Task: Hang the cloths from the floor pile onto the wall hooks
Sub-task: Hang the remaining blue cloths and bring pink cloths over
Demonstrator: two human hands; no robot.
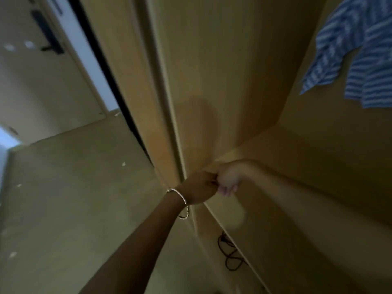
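A blue-and-white striped cloth (358, 54) hangs against the yellow wall (233, 71) at the upper right. My left hand (199, 189), with a thin bangle on its wrist, reaches up from the lower left. My right hand (229, 179) comes in from the right. The two meet knuckle to knuckle close to the wall, both with curled fingers. The view is blurred and tilted, so whatever lies between the fingers cannot be made out. No hook and no floor pile is visible.
A pale tiled floor (74, 198) spreads to the left, ending at a light door with a dark handle (48, 39). A dark cable (229, 253) loops at the foot of the wall below my hands. A vertical trim strip (163, 81) runs down the wall.
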